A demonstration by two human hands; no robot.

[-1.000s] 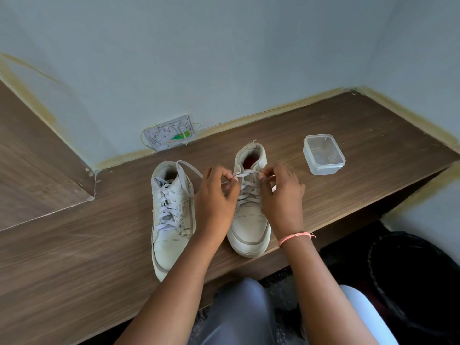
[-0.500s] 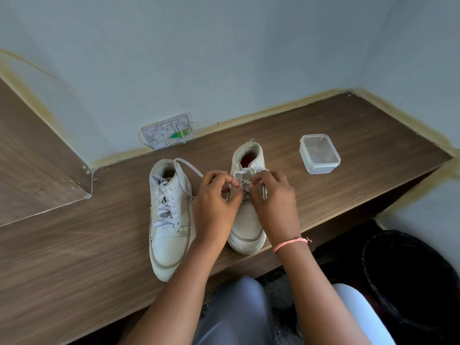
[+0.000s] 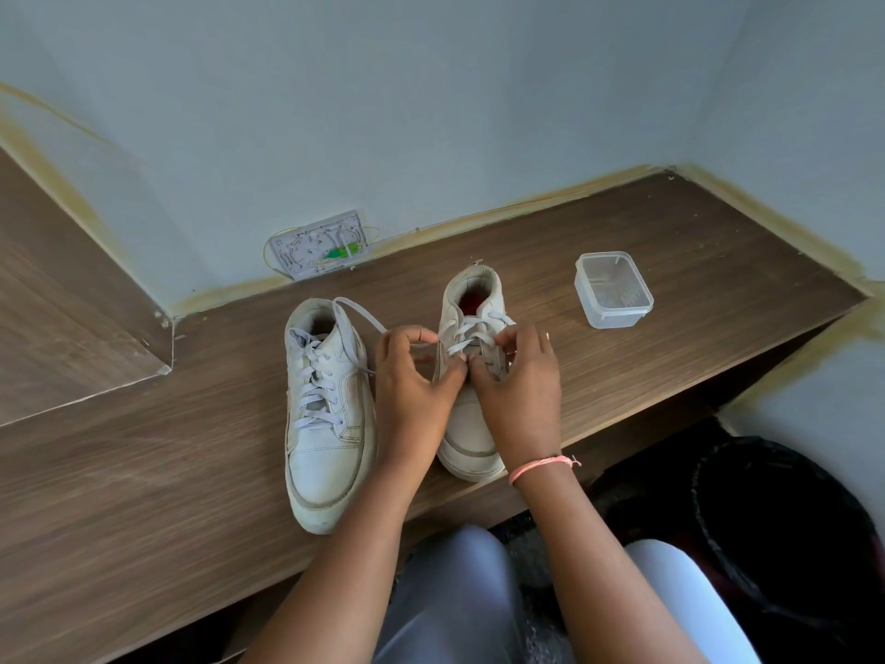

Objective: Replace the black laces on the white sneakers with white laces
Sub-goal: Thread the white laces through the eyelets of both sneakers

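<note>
Two white sneakers stand side by side on the wooden shelf point(image 3: 670, 242), toes toward me. The left sneaker point(image 3: 325, 424) is threaded with a white lace, one loose end trailing to the right. Over the middle of the right sneaker point(image 3: 471, 299), my left hand point(image 3: 414, 385) and my right hand point(image 3: 519, 390) meet fingertip to fingertip. Each pinches the white lace point(image 3: 474, 328) near the upper eyelets. Both hands cover the lower lacing. No black lace is in view.
A clear plastic box point(image 3: 613, 289) with no lid sits right of the shoes. An open white wall socket plate point(image 3: 321, 246) with wires leans at the back wall. A black bin point(image 3: 785, 543) stands on the floor at lower right, beside my knees.
My hands have come down from the top of the right sneaker's tongue toward its middle and closed together, drawing the lace in. The left sneaker has not moved.
</note>
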